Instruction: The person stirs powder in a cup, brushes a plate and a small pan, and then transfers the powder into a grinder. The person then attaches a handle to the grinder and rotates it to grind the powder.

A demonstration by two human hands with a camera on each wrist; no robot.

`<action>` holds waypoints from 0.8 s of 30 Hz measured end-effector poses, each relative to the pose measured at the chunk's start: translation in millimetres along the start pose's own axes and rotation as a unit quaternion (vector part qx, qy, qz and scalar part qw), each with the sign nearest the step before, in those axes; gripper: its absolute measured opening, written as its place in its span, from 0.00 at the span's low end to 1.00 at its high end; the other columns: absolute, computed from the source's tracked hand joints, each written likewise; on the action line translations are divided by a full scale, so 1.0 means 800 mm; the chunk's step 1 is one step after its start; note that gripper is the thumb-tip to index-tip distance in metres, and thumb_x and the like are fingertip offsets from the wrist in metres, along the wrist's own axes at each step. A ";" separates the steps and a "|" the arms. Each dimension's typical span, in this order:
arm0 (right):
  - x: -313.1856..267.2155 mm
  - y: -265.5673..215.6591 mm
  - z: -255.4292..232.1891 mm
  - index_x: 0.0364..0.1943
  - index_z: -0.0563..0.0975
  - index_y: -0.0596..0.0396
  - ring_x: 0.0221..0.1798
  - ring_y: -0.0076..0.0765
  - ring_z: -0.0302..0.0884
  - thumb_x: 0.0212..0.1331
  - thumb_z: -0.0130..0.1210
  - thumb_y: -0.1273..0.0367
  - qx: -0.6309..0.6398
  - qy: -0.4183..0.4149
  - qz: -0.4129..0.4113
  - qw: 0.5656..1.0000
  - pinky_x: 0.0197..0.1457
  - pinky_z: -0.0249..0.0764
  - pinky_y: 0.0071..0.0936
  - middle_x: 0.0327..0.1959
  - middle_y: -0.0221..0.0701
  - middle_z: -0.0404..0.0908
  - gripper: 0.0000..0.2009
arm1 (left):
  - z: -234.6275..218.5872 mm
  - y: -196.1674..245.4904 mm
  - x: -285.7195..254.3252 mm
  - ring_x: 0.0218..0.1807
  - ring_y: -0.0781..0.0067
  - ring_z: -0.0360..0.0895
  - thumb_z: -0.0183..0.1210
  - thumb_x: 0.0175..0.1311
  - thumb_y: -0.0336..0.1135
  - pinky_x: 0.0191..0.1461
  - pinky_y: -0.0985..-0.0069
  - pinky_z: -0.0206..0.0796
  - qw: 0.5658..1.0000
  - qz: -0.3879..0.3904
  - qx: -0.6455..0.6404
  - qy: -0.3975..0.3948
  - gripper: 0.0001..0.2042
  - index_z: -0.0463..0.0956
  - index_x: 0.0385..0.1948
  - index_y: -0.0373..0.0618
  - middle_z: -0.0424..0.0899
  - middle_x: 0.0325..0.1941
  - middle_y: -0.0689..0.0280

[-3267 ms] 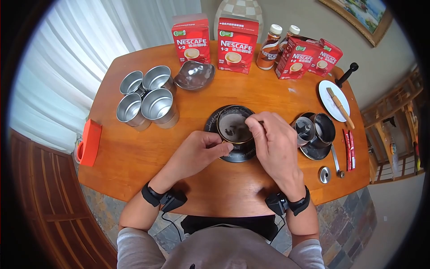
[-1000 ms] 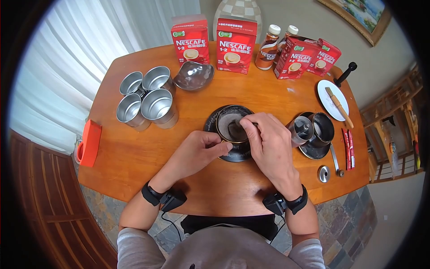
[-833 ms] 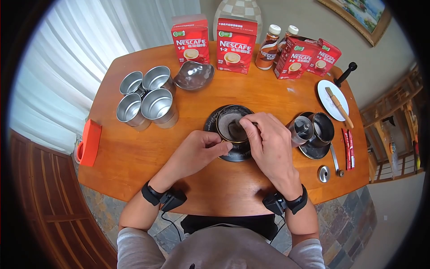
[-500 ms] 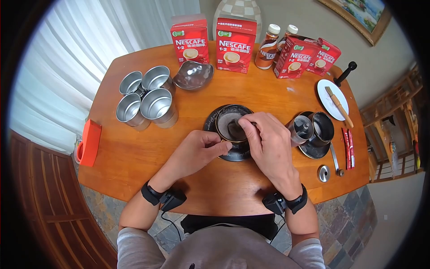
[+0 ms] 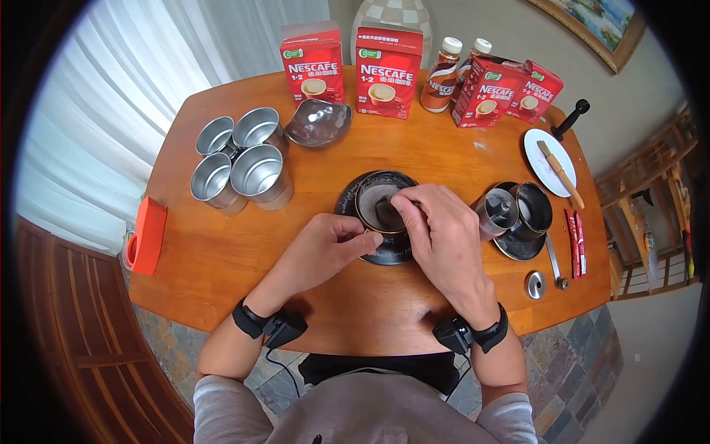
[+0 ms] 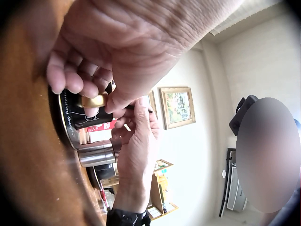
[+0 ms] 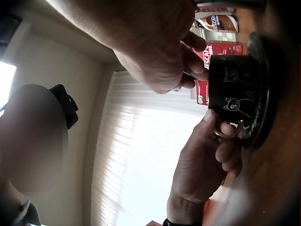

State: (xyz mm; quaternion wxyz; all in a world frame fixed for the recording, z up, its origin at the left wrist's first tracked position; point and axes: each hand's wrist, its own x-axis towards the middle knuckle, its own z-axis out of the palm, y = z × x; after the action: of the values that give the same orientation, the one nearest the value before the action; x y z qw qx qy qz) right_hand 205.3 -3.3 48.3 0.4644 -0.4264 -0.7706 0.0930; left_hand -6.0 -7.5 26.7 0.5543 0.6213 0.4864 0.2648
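Note:
A black cup [image 7: 230,89] with white cat drawings stands upright on its black saucer [image 5: 346,201], pale greyish powder or liquid inside. My left hand [image 5: 329,248] holds the cup's gold handle [image 6: 94,100], thumb on top and fingers curled below. Over the cup's right side, my right hand [image 5: 447,229] pinches the thin handle of a dark spoon [image 5: 386,212], whose lower part dips into the cup. The right fingers hide much of that handle.
Right of the hands are a metal canister [image 5: 497,214], a second black cup [image 5: 534,207], a round metal lid [image 5: 535,285] and red sachets [image 5: 575,244]. Metal cups [image 5: 260,174] and a dark bowl [image 5: 319,123] stand back left; red Nescafe boxes [image 5: 388,74] line the back.
Since the oldest frame my right hand has shifted slightly left and the spoon has moved within the cup. Over the last second both hands stay nearly still. My left hand keeps its hold.

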 end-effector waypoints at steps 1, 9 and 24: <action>0.000 0.000 0.000 0.38 0.81 0.60 0.36 0.51 0.82 0.65 0.64 0.74 0.000 0.000 0.000 1.000 0.39 0.78 0.42 0.34 0.40 0.84 0.04 | 0.000 0.001 0.000 0.22 0.86 0.70 0.65 0.74 0.45 0.26 0.82 0.61 1.000 0.000 -0.002 0.000 0.16 0.87 0.33 0.40 0.78 0.21 0.75; 0.000 -0.001 0.000 0.38 0.81 0.59 0.36 0.51 0.82 0.65 0.64 0.74 0.000 -0.002 0.004 1.000 0.39 0.78 0.43 0.34 0.40 0.84 0.04 | 0.001 0.001 0.000 0.22 0.86 0.70 0.65 0.74 0.45 0.26 0.81 0.60 1.000 0.002 0.004 0.004 0.16 0.87 0.33 0.40 0.78 0.21 0.75; -0.001 -0.001 0.001 0.38 0.81 0.58 0.37 0.51 0.82 0.65 0.64 0.73 0.014 -0.014 -0.004 1.000 0.38 0.78 0.43 0.33 0.39 0.83 0.04 | -0.001 -0.003 0.002 0.23 0.86 0.70 0.65 0.75 0.45 0.26 0.82 0.61 1.000 0.002 0.014 -0.001 0.16 0.87 0.34 0.40 0.81 0.23 0.74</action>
State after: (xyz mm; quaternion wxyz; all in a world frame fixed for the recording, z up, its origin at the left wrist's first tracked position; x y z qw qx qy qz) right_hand 204.2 -4.1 47.4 0.4598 -0.4151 -0.7776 0.1079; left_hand -6.8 -6.3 24.1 0.5455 0.6301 0.4886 0.2582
